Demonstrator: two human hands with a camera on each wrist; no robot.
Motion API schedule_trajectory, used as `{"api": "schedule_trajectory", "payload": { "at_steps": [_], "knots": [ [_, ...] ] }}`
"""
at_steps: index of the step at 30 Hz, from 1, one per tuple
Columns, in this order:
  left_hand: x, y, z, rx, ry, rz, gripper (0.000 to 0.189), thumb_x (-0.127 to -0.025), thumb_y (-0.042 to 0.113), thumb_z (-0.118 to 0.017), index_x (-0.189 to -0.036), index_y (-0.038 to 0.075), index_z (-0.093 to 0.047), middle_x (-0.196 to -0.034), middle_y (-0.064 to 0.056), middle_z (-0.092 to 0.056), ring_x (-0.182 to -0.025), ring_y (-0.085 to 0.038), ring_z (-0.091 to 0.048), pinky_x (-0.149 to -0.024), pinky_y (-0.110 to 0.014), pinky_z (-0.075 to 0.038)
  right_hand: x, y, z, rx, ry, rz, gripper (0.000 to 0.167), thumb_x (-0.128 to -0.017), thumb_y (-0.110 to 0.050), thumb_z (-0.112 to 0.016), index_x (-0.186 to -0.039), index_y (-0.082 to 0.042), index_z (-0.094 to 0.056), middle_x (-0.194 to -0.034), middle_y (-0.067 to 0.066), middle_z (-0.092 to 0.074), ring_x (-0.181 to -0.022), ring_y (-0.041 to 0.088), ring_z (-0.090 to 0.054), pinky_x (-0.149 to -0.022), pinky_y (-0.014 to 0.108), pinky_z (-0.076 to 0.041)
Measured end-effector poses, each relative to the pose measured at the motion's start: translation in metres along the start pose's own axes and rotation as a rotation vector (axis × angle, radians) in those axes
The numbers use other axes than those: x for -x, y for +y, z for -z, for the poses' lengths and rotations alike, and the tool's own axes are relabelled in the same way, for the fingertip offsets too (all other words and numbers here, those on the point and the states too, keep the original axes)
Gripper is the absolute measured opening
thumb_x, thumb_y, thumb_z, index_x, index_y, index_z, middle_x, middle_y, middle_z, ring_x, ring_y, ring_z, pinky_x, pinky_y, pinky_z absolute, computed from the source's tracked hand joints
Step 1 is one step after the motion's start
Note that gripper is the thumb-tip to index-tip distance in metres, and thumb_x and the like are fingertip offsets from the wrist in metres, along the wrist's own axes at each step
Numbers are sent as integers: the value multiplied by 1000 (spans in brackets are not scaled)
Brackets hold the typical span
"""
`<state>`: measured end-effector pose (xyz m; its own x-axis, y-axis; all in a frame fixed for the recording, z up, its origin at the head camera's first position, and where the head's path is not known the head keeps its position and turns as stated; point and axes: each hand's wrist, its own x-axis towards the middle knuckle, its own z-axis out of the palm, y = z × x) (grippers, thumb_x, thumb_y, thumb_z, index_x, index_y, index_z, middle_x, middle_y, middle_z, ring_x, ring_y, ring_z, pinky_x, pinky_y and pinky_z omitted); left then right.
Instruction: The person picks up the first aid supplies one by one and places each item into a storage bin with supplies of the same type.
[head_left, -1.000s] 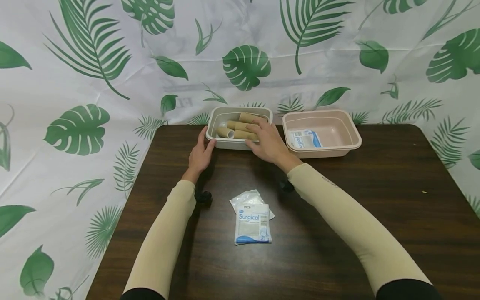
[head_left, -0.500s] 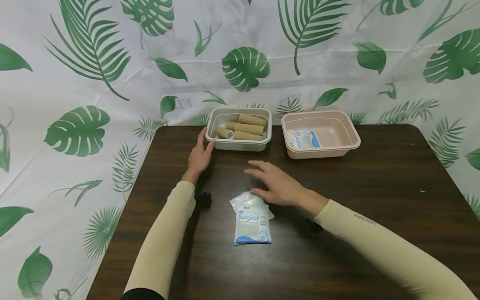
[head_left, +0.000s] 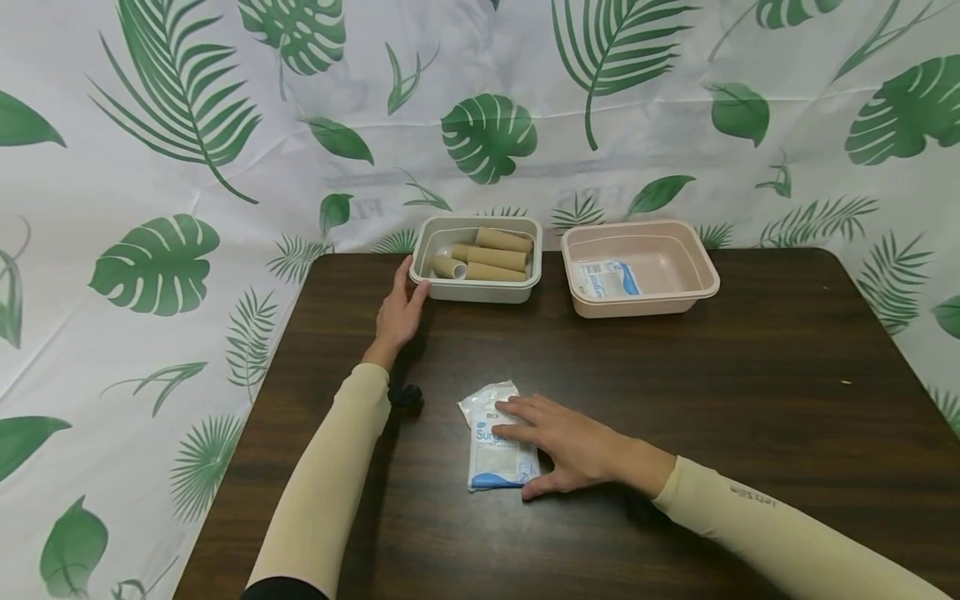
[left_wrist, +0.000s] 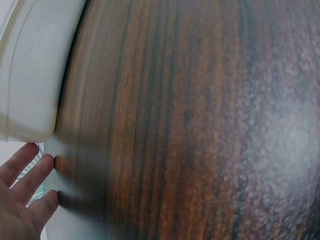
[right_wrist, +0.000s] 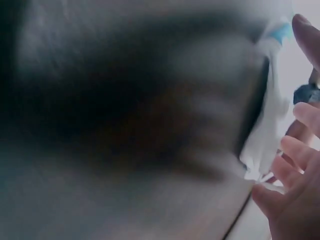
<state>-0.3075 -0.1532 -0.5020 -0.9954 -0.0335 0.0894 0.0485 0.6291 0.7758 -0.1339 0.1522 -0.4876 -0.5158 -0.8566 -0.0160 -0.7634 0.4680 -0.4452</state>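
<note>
My right hand spreads over a flat white-and-blue packet marked "Surgical" on the table, thumb by its lower right corner and fingers across its top. Whether the fingertips touch it I cannot tell. A second, clear-white packet lies partly beneath it. In the right wrist view, the packets appear blurred beside the fingers. My left hand rests at the left front corner of a pale grey tub, fingers fairly straight. Several brown cardboard tubes lie inside that tub.
To the right of the grey tub stands a pinkish-beige tub, with another "Surgical" packet lying in its left part. Both tubs sit at the far edge of the dark wooden table. A leaf-print cloth hangs behind.
My right hand has moved from the tubes in the grey tub back toward me, down over the packets on the table. The left hand has stayed at the tub's corner.
</note>
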Motion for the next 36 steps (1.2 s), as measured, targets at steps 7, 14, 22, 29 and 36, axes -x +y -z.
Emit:
{"api": "schedule_trajectory", "payload": {
  "at_steps": [7,14,22,29,36],
  "knots": [
    [0,-1,0,0,-3,-6,65,-100,58,-40,-157,34,-18,-151,-12,-42,-128,-43,-46,-100,-63,-32,4,-2,-8,16,33,28,79,-84,-52,-73,-150,-20,-43,-159,8,-25,-144,26,-24,-109,48,-32],
    [-1,-1,0,5,1,-14,63,-101,55,-42,-157,36,-18,-151,-11,-43,-128,-43,-46,-100,-63,-32,3,-7,-8,25,21,12,76,-85,-47,-75,-149,-18,-45,-157,10,-29,-141,28,-31,-103,47,-40],
    [2,0,2,2,-6,-3,62,-102,52,-42,-157,37,-16,-153,-11,-39,-131,-43,-44,-102,-63,-30,0,-13,1,47,13,1,71,-86,-44,-74,-146,-18,-48,-155,10,-34,-137,27,-37,-99,45,-45],
    [3,1,2,10,-6,-2,62,-102,53,-42,-157,37,-17,-154,-10,-38,-131,-42,-43,-102,-63,-29,0,-19,7,23,20,16,69,-85,-45,-74,-145,-19,-50,-155,8,-34,-138,26,-36,-102,44,-42],
    [1,0,1,7,-4,1,61,-102,51,-42,-156,40,-16,-154,-9,-38,-131,-42,-43,-102,-62,-30,5,-22,16,-12,55,34,66,-84,-42,-76,-142,-20,-53,-154,8,-36,-137,23,-37,-102,43,-42]
  ]
}}
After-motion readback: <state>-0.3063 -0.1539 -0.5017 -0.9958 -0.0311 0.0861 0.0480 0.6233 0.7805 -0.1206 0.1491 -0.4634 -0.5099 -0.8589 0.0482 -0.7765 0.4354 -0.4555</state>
